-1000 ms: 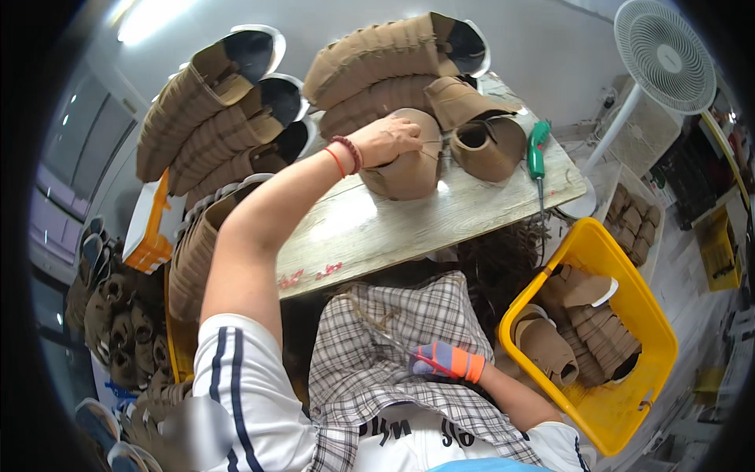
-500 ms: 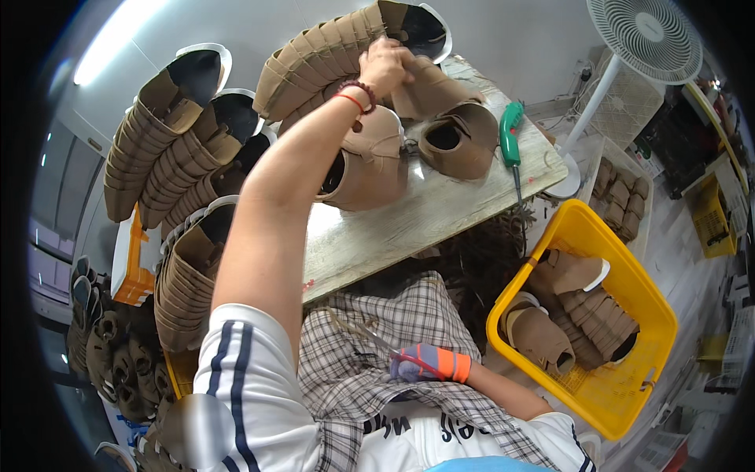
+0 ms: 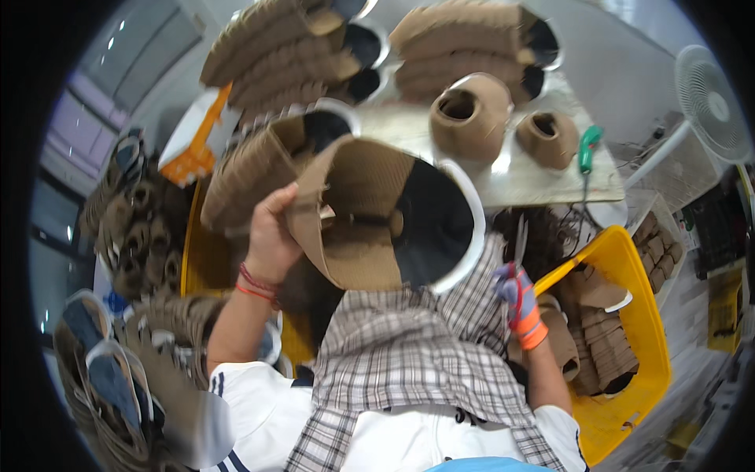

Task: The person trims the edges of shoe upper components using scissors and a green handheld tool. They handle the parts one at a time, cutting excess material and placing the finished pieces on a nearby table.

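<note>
My bare left hand (image 3: 275,236), with red bracelets at its wrist, grips the edge of a brown shoe upper (image 3: 358,185). The upper is held above my lap with its opening toward me, showing a ribbed tan lining, a black section and a white rim. My right hand (image 3: 519,307), in a purple and orange glove, is closed around red-handled scissors (image 3: 521,240). Their blades point upward, apart from the upper. Beyond, two single brown uppers (image 3: 472,118) (image 3: 546,141) stand on the table.
Nested stacks of uppers (image 3: 275,63) (image 3: 460,39) lie at the back. A green corded tool (image 3: 587,149) rests at the right edge of the table (image 3: 582,177). A yellow basket (image 3: 649,315) with uppers stands right; a fan (image 3: 712,102) is beyond. More shoe parts (image 3: 134,228) crowd the left.
My left hand has come back from the stacks on the table and now holds an upper over my lap. My right hand has moved right with the scissors turned upward. The view has swung left.
</note>
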Demonstrator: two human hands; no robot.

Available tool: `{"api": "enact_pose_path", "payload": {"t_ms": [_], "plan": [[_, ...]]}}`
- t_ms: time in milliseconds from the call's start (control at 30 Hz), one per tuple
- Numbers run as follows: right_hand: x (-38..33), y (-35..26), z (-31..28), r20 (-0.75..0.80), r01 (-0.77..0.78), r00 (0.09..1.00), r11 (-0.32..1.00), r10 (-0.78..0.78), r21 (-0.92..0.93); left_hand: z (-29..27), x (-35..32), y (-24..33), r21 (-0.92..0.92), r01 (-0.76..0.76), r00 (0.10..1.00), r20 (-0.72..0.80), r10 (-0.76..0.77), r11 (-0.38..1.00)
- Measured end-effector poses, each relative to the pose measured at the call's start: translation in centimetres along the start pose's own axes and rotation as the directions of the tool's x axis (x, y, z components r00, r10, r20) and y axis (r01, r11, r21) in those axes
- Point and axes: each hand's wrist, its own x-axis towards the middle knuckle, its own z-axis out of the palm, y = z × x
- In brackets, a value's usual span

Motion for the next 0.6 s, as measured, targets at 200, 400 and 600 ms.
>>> {"api": "enact_pose_path", "payload": {"t_ms": [200, 400, 600], "plan": [[0.8, 0.0, 7.4, 0.533, 0.589, 0.786, 0.119, -0.314, -0.799, -12.1, -9.0, -11.9, -0.381, 0.055, 0.855, -0.46, -0.241, 0.923], [4.1, 3.7, 11.4, 0.778, 0.77, 0.616, -0.115, -0.126, -0.628, -15.9, -11.0, -16.2, -0.552, 0.026, 0.876, -0.389, -0.285, 0.833], [5.3, 4.5, 14.2, 0.801, 0.787, 0.595, -0.156, -0.065, -0.597, -15.7, -10.3, -15.9, -0.552, 0.051, 0.851, -0.412, -0.326, 0.832]]}}
